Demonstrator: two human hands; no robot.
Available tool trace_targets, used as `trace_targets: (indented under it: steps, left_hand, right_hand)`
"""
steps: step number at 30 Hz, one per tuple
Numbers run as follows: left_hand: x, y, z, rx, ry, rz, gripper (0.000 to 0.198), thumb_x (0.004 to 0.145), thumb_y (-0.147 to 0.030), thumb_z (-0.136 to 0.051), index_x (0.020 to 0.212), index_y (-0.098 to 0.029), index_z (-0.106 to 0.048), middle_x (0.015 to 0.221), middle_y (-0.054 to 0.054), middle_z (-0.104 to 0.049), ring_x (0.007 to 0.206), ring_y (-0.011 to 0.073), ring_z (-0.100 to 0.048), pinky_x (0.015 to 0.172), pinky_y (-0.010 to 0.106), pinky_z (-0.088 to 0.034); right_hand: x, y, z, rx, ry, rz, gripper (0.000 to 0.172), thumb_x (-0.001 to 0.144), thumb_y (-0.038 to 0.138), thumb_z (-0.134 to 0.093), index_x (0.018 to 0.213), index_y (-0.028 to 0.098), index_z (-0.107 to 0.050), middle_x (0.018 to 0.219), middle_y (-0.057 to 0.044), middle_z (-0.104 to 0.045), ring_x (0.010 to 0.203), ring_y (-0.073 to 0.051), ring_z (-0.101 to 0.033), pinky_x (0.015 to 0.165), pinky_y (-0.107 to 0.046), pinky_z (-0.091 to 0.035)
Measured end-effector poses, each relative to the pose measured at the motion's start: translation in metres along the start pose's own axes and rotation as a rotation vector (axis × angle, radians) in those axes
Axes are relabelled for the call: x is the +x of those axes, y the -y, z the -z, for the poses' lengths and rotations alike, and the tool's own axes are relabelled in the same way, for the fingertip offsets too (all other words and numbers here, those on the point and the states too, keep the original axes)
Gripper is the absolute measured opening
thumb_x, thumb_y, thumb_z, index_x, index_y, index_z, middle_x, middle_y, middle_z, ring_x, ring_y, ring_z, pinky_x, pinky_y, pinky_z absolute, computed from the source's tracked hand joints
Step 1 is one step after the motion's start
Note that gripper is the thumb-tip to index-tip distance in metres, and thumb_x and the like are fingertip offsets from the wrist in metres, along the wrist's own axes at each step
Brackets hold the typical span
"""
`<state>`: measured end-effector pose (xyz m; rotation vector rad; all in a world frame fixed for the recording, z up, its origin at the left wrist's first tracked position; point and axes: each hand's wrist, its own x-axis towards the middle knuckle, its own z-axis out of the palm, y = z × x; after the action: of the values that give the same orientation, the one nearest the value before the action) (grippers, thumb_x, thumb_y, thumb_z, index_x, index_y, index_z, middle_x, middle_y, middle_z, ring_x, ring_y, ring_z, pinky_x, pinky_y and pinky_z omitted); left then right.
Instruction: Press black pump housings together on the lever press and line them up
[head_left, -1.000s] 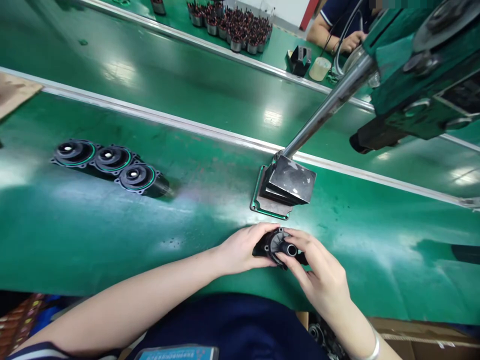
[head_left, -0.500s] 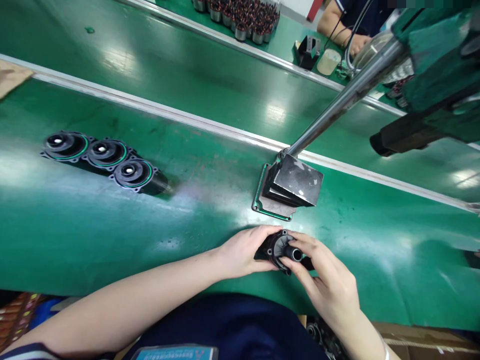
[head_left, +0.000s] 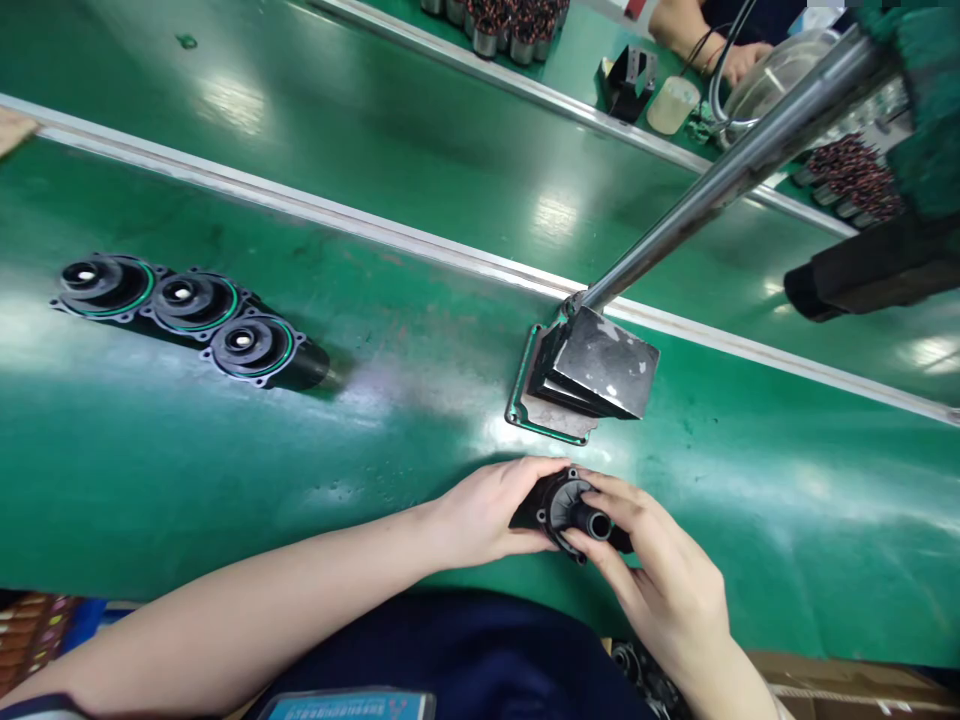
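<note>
While both hands close on the black pump housing (head_left: 571, 510) at the near edge of the green surface (head_left: 225, 470), the left hand (head_left: 491, 510) wraps its body from the left, grip clamped on it, and the right hand (head_left: 660, 570) pinches the cap end with the short tube (head_left: 592, 522), thumb and fingers shut on it. The housing sits low over the surface, just in front of the metal block (head_left: 596, 365) at the foot of the steel rod (head_left: 720, 185); whether it touches the surface cannot be told. To do this well, I judge the left hand should hold the body steady while the right seats the cap square, keeping the rim's screw ears lined up and the fingers clear of the tube mouth. Pressing unevenly could tilt the cap. Three finished housings (head_left: 180, 310) with green seals lie in a row well to the left. Another person's hand (head_left: 739, 60) works across the belt.
</note>
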<state>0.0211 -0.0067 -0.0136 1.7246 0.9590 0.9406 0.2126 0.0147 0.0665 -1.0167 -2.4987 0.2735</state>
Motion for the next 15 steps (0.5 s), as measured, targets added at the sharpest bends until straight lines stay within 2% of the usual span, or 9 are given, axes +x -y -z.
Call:
trace_targets:
  steps: [3, 6, 10, 12, 13, 14, 15]
  left_hand:
    - [0.000, 0.002, 0.001, 0.027, -0.003, -0.089, 0.070, 0.084, -0.034, -0.069, 0.142, -0.024, -0.031, 0.136, 0.014, -0.055, 0.124, 0.0266, -0.057, 0.103, 0.041, -0.049]
    - [0.002, 0.005, 0.000, 0.110, 0.002, -0.204, 0.055, 0.088, -0.031, -0.064, 0.137, -0.026, -0.040, 0.135, 0.013, -0.054, 0.126, 0.0256, -0.055, 0.105, 0.039, -0.048]
    - [0.005, 0.005, -0.006, 0.164, 0.020, -0.194, 0.050, 0.084, -0.032, -0.067, 0.130, -0.026, -0.049, 0.126, 0.011, -0.059, 0.115, 0.0240, -0.061, 0.098, 0.036, -0.052]
    - [0.006, -0.002, -0.003, 0.170, 0.003, -0.194, 0.052, 0.079, -0.029, -0.070, 0.127, -0.026, -0.051, 0.123, 0.011, -0.062, 0.110, 0.0237, -0.064, 0.094, 0.035, -0.053]
    - [0.008, -0.008, 0.002, 0.177, -0.020, -0.203, 0.054, 0.077, -0.028, -0.072, 0.127, -0.025, -0.052, 0.122, 0.010, -0.063, 0.109, 0.0238, -0.064, 0.094, 0.035, -0.054]
    - [0.011, -0.017, 0.009, 0.186, -0.051, -0.219, 0.055, 0.074, -0.026, -0.073, 0.126, -0.025, -0.053, 0.121, 0.010, -0.063, 0.109, 0.0238, -0.064, 0.094, 0.035, -0.053]
    - [0.015, -0.027, 0.017, 0.200, -0.083, -0.237, 0.056, 0.073, -0.026, -0.074, 0.125, -0.025, -0.054, 0.120, 0.009, -0.064, 0.108, 0.0235, -0.064, 0.095, 0.035, -0.053]
  right_hand:
    - [-0.002, 0.000, -0.001, -0.015, -0.009, -0.010, 0.026, 0.080, 0.025, -0.062, 0.101, 0.011, -0.055, 0.110, -0.005, -0.061, 0.110, -0.002, -0.060, 0.094, -0.011, -0.054]
    - [-0.007, 0.002, -0.007, 0.016, -0.026, -0.074, 0.025, 0.080, 0.026, -0.061, 0.097, 0.012, -0.050, 0.112, -0.004, -0.061, 0.110, 0.000, -0.060, 0.092, -0.009, -0.054]
    - [-0.010, 0.000, -0.014, 0.042, -0.049, -0.131, 0.025, 0.081, 0.026, -0.060, 0.095, 0.013, -0.044, 0.111, -0.002, -0.061, 0.104, 0.001, -0.062, 0.087, -0.007, -0.054]
    - [-0.006, -0.005, -0.003, 0.031, 0.005, -0.083, 0.031, 0.081, 0.033, -0.060, 0.101, 0.014, -0.046, 0.110, -0.001, -0.062, 0.103, 0.001, -0.062, 0.085, -0.010, -0.055]
    - [-0.003, -0.009, 0.010, 0.019, 0.032, -0.038, 0.035, 0.080, 0.038, -0.060, 0.103, 0.015, -0.048, 0.111, -0.001, -0.061, 0.105, -0.001, -0.062, 0.085, -0.011, -0.055]
    - [0.000, -0.012, 0.028, -0.004, 0.033, -0.005, 0.037, 0.080, 0.042, -0.059, 0.104, 0.016, -0.049, 0.113, -0.002, -0.061, 0.107, -0.002, -0.061, 0.087, -0.013, -0.055]
    - [0.005, -0.016, 0.050, -0.033, -0.022, 0.002, 0.037, 0.081, 0.044, -0.058, 0.104, 0.016, -0.051, 0.115, -0.002, -0.061, 0.110, -0.003, -0.061, 0.091, -0.015, -0.055]
